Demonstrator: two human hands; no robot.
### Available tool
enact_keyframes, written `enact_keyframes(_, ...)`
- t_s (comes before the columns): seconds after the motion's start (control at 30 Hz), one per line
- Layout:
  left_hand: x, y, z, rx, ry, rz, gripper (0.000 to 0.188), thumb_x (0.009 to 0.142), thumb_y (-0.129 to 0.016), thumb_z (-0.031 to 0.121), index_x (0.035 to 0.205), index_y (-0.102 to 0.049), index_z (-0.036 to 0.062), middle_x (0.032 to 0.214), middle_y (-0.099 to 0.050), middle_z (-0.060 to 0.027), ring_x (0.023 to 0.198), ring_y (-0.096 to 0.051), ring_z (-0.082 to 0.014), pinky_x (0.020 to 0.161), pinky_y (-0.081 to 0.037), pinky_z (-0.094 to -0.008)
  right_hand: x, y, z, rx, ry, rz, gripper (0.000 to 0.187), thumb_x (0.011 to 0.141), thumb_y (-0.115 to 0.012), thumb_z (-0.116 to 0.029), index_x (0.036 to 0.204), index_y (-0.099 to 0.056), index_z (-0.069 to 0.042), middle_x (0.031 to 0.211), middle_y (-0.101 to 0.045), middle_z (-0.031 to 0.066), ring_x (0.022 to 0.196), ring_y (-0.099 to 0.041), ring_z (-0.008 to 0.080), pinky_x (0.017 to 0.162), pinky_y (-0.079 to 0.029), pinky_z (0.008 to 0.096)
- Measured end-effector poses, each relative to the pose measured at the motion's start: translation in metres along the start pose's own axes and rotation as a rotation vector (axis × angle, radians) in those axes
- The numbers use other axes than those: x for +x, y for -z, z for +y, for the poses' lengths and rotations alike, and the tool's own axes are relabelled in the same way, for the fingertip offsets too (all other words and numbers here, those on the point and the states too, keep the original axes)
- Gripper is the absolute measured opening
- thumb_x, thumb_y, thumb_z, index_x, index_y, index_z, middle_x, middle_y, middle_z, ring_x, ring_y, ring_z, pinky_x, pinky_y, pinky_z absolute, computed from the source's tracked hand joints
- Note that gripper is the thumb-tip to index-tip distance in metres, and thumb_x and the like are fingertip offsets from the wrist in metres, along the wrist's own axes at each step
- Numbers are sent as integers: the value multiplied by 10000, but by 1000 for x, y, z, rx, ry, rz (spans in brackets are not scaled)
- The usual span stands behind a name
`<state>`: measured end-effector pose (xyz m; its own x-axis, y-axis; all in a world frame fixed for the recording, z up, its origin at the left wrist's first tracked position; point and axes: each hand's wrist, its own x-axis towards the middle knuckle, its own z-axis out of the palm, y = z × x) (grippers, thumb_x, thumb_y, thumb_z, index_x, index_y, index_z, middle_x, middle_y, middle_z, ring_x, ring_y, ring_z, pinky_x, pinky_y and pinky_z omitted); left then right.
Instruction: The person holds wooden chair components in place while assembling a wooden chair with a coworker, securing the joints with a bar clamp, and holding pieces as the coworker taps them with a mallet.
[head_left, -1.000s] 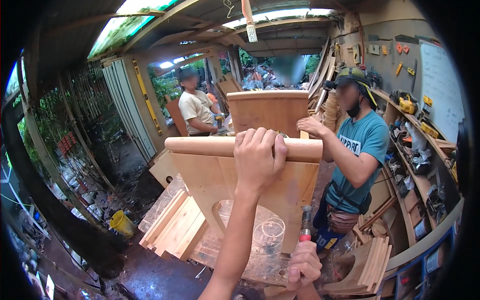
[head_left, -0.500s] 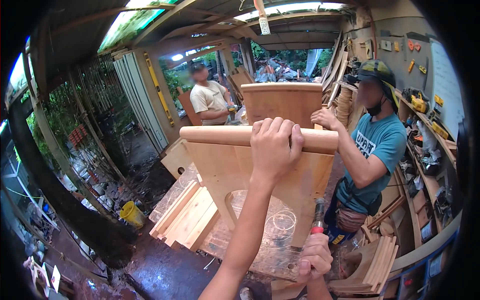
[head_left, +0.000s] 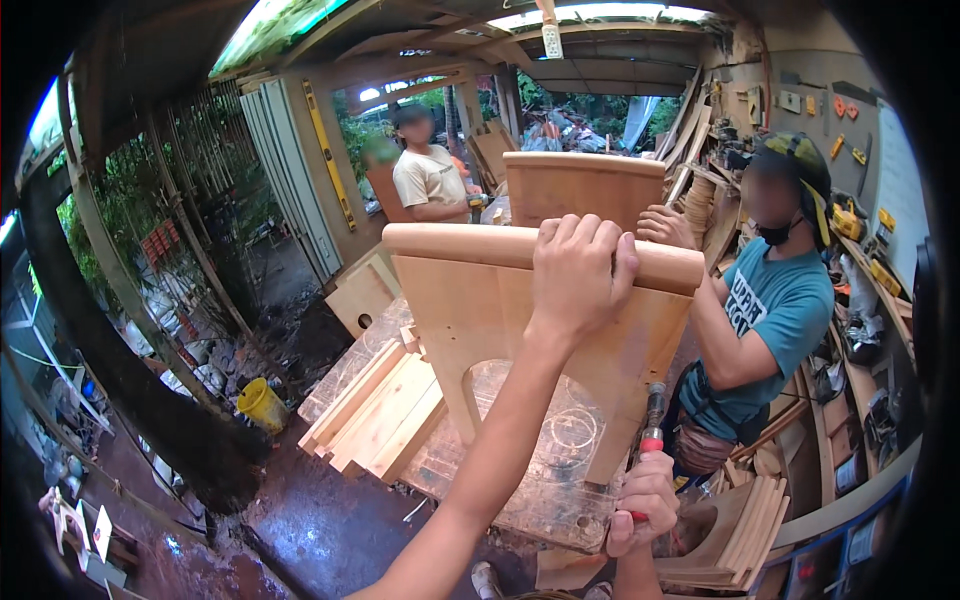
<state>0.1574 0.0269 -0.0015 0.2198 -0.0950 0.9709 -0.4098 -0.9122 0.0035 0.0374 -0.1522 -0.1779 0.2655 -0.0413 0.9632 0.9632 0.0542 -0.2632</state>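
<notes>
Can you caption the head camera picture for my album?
Left hand over a rounded wooden rail, right hand wrapped around a red-and-metal tool, beside a worktable.

Wall-hung tools [head_left: 839, 106] and stacked boards [head_left: 392, 408] show a woodworking workshop.

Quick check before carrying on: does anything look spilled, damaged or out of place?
The floor left of the worktable has shiny patches, possibly wet, though it may be reflected light. The yellow bucket looks tilted, but the fisheye lens could cause that. No obvious damage shows on the held wooden panel.
</notes>
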Motion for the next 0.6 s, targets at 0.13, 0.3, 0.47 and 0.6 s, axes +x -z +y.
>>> enact_keyframes(0.13, 1, 1, -2, 14, -7, 29, 240, 945, -578, 226, 786, -635, 56, 791, -614, -114, 824, -594, -302, 847, -433, -450, 0, -3, 2, -14, 18, -20, 256, 880, -628, -265, 740, -526, -76, 703, -561, 58, 681, -542, 245, 833, -453, 494)
enact_keyframes(0.3, -1, 5, -3, 13, 27, 22, 231, 950, -568, 223, 804, -652, 65, 779, -609, -102, 802, -591, -299, 828, -432, -447, -6, -8, 4, -16, 30, 20, 233, 860, -624, -234, 735, -504, -78, 692, -558, 60, 670, -542, 244, 803, -449, 494)
enact_keyframes(0.47, 2, 3, 3, 11, 10, -13, 226, 954, -569, 225, 814, -648, 67, 790, -606, -102, 810, -586, -299, 837, -430, -447, -5, -3, 8, -17, 79, 90, 215, 831, -633, -185, 698, -502, -77, 645, -551, 51, 628, -544, 239, 756, -459, 474)
enact_keyframes(0.6, -2, 6, -2, -1, 24, -31, 224, 959, -568, 225, 838, -661, 62, 810, -619, -100, 825, -591, -292, 845, -430, -445, -11, -6, 13, -22, 67, 54, 165, 841, -606, -164, 740, -509, -77, 670, -563, 54, 648, -542, 231, 775, -439, 481)
